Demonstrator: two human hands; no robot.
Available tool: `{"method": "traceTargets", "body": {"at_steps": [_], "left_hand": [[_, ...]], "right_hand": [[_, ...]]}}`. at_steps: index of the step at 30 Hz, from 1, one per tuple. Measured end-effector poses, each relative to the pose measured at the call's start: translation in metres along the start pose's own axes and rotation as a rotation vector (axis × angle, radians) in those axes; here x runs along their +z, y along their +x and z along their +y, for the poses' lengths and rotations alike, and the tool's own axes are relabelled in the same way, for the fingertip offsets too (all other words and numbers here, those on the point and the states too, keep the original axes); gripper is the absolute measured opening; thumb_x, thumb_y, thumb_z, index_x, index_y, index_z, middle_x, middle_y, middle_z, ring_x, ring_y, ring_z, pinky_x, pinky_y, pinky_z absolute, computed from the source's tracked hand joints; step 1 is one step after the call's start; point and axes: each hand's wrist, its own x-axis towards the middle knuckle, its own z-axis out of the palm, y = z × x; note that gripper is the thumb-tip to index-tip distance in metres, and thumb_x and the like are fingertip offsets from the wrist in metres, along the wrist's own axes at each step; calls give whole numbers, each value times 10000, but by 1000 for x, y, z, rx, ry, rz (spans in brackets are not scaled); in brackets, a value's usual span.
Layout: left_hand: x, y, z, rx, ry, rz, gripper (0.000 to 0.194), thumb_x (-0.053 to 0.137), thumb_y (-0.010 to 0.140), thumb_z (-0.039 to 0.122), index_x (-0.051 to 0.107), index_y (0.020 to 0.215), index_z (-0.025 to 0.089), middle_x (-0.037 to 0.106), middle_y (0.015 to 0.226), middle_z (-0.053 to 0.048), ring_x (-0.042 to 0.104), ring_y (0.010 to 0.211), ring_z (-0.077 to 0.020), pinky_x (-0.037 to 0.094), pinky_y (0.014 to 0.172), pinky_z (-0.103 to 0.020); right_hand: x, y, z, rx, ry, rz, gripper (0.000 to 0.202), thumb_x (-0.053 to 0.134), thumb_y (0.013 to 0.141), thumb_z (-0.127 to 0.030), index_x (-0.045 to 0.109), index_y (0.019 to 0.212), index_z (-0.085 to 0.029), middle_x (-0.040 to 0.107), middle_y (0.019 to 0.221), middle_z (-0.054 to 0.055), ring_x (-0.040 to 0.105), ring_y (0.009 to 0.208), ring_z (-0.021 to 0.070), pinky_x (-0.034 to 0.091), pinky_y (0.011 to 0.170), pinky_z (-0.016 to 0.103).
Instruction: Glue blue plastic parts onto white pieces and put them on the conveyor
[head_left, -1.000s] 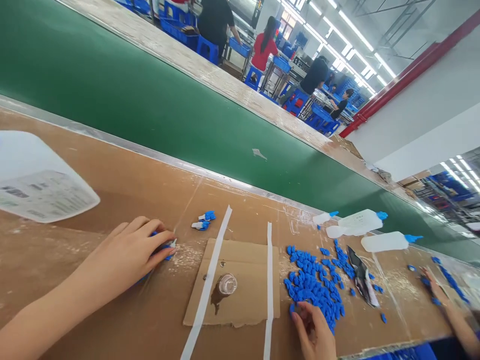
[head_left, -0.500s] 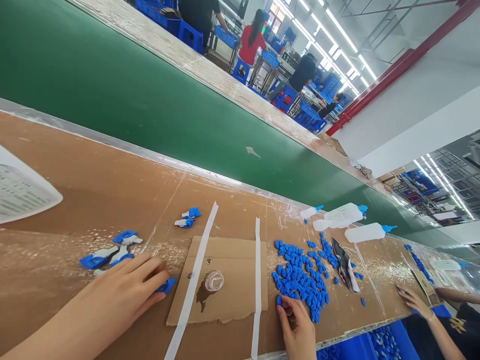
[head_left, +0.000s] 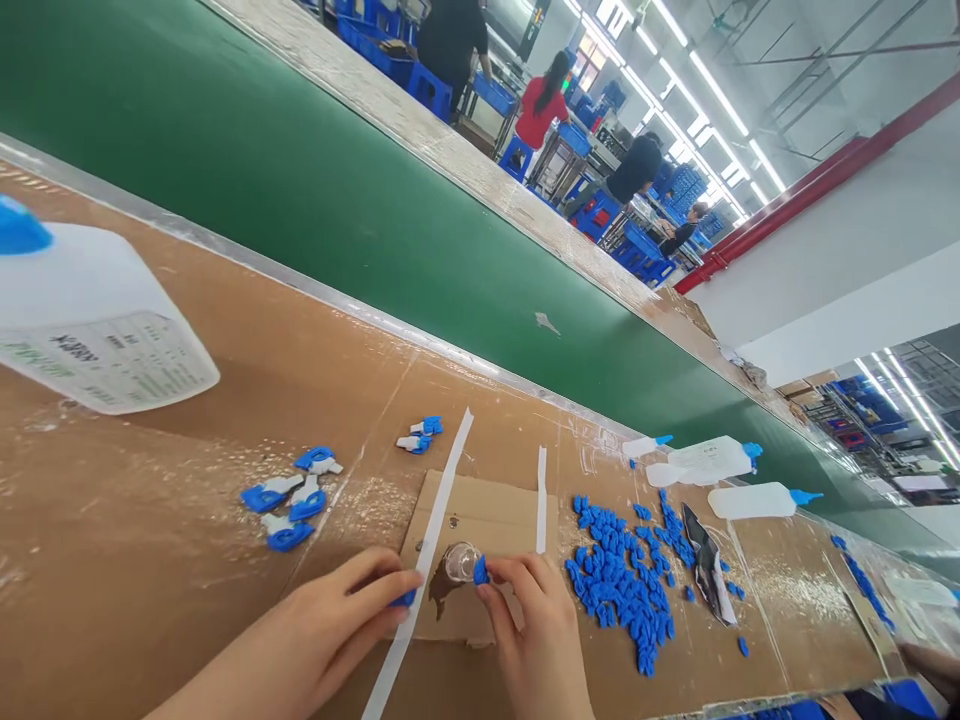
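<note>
My left hand [head_left: 334, 620] is closed on a blue plastic part [head_left: 405, 598], mostly hidden by the fingers, over the left tape strip. My right hand [head_left: 536, 615] pinches a small blue piece [head_left: 480, 570] at the right side of a small clear cup [head_left: 459, 560]; I cannot tell whether it touches the cup. The cup stands on a cardboard sheet [head_left: 502, 520] with a dark wet spot beside it. Right of my right hand lies a heap of small blue pieces [head_left: 619, 580]. Several blue-and-white parts [head_left: 281, 495] lie beyond my left hand.
A large white bottle [head_left: 112, 320] stands at far left. Squeeze bottles [head_left: 754, 500] lie at the back right, near a crumpled dark wrapper [head_left: 709, 565]. White tape strips [head_left: 542, 500] cross the cardboard. Beyond runs a green belt [head_left: 360, 230]; people sit farther back. A co-worker's arm [head_left: 930, 665] shows at lower right.
My right hand has moved left from the heap to the cup with a blue piece. My left hand has shifted toward the cardboard, uncovering the blue-and-white parts. The camera view has turned left.
</note>
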Motion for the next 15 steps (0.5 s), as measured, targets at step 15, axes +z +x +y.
{"method": "traceTargets", "body": {"at_steps": [15], "left_hand": [[34,6,34,-571,-1124,20,511,627,790,675,683,1008,216,719,883,-19,732,794,-209,575,775,-282]], "right_hand": [[5,-24,24,210,455,33,191,626,915,-412,716,990,-260,725,809,23,685,731,165,557,657,232]]}}
